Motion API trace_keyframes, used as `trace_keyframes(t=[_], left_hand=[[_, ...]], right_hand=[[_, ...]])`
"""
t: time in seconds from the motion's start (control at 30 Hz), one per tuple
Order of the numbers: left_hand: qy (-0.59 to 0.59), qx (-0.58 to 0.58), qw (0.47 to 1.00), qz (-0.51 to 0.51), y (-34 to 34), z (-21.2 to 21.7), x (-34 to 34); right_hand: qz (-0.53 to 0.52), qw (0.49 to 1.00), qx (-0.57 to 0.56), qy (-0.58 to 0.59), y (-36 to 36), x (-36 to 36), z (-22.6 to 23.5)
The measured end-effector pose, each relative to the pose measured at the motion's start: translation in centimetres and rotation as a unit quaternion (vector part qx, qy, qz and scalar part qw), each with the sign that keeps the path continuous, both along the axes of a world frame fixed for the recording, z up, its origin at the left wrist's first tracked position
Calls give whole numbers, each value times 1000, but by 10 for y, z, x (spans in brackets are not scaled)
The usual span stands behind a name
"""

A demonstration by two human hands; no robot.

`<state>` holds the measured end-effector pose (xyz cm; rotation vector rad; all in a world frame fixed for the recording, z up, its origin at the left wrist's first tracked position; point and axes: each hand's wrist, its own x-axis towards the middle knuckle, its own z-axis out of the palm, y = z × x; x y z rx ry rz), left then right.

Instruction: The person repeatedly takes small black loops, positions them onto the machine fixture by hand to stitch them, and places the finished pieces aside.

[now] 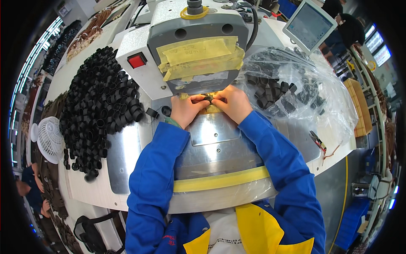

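Observation:
Both my hands meet under the head of a grey and white machine (194, 29), at the back edge of its metal plate (215, 131). Between the fingertips of my left hand (185, 109) and my right hand (232, 103) is a small black ring-shaped piece (208, 99). Fingers and thumbs of both hands are pinched on it from either side. The machine's head hides what lies just behind the piece. Close to my left hand, two loose black rings (165, 111) lie on the table.
A large heap of black rings (97, 93) covers the table's left. On the right, a clear plastic bag (296, 84) holds more rings, with pliers (317, 139) nearer me. A white fan (49, 139) stands left; a screen (310, 26) is at back right. A red switch (137, 62) sits on the machine.

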<state>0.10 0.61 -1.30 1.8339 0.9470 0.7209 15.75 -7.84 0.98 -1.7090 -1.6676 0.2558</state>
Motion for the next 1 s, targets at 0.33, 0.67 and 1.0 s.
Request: trace_keyframes(t=[0.33,0.67,1.0], left_hand=[[-2,-2,1000,0,0,-1,0],[7,-8,1000,7,-2,6,1],[44,26,999,13,2,0,0]], right_hand=[[6,999,43,0,0,0,-2],[10,997,77,19,1,3,-9],[15,997,77,24,1,3,-7]])
